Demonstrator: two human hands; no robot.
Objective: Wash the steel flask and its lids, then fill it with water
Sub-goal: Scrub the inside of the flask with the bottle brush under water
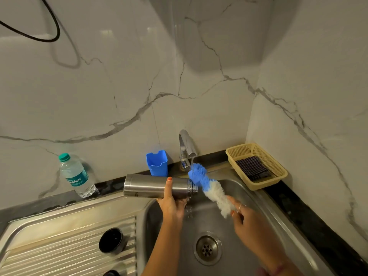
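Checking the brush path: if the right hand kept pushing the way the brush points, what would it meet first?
The right hand aims the bottle brush up-left; its blue tip sits under the tap stream, so the tap comes first, though depth is unclear.

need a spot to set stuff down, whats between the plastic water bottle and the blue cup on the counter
Nothing stands there in the head view: bare dark counter between the water bottle and the blue cup.

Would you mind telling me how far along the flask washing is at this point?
Done: the flask is open, one dark lid lying on the drainboard. In hand: the left hand holds the flask sideways over the sink, water dripping from its mouth, while the right hand holds the brush under the running tap. Left: whether the flask or lid has been scrubbed can't be told; filling remains.
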